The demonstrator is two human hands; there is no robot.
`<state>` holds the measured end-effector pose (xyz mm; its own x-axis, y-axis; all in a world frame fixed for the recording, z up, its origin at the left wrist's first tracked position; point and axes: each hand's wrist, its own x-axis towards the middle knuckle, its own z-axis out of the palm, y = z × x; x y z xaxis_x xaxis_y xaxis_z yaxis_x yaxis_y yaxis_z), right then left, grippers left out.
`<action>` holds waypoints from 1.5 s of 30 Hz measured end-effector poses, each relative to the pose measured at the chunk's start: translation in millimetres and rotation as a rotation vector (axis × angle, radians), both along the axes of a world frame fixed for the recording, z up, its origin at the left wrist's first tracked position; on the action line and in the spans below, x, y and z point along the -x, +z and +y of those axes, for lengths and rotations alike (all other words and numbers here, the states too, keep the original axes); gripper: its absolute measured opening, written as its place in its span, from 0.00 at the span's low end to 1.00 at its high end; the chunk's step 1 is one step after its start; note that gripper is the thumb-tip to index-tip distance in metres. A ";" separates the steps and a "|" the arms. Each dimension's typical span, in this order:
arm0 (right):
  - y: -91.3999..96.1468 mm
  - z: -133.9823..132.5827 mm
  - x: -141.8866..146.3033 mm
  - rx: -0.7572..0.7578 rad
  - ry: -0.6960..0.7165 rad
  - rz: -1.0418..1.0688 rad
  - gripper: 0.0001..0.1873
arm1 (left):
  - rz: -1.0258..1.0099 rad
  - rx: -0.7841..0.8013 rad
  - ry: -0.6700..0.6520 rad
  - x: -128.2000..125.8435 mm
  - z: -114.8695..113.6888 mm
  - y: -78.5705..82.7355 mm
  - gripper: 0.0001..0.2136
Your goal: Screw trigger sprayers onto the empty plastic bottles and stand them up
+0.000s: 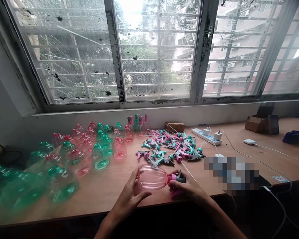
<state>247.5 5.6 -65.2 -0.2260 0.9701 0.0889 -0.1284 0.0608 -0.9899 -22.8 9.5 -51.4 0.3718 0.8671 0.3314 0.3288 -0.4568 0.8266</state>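
Observation:
My left hand [129, 196] wraps round the base of a clear pink plastic bottle [153, 177] that lies on its side above the table's front edge. My right hand [186, 189] grips the pink and grey trigger spray head [177, 179] sitting at the bottle's neck. A thin dip tube [189, 172] runs off behind that hand. Just beyond, a pile of several pink, teal and grey spray heads [170, 147] lies on the wooden table [109, 186].
Several empty green and pink bottles [84, 152] stand at the left; a few capped ones [138, 124] stand by the wall. A white power strip [206, 136], cables, a cardboard box [261, 121], a blue object [292, 136] and a blurred patch [231, 174] lie right.

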 end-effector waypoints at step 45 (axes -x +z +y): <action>-1.3 -0.1 1.7 0.031 -0.030 0.016 0.24 | -0.004 -0.008 -0.007 2.1 1.0 -7.0 0.40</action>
